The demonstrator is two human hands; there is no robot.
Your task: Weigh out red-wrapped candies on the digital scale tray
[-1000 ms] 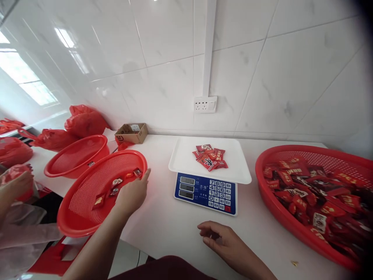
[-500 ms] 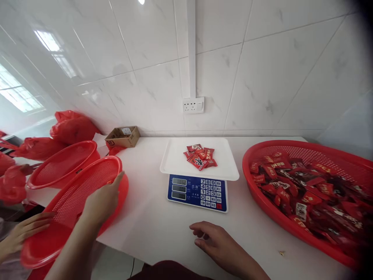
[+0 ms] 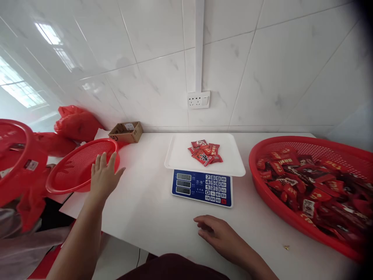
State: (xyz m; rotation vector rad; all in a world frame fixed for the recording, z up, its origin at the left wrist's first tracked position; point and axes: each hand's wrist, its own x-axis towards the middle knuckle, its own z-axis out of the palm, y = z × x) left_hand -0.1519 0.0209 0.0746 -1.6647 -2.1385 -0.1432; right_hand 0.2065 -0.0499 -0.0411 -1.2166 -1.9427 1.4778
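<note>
While three red baskets flank one scale, both grips are empty: left hand splayed, right hand loosely curled.

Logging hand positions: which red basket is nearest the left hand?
The middle basket: the left hand overlaps its rim in view, while the left basket and right basket are farther.

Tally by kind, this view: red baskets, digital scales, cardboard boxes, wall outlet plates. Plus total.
Red baskets: 3
Digital scale: 1
Cardboard box: 1
Wall outlet plate: 1
Total: 6
</note>
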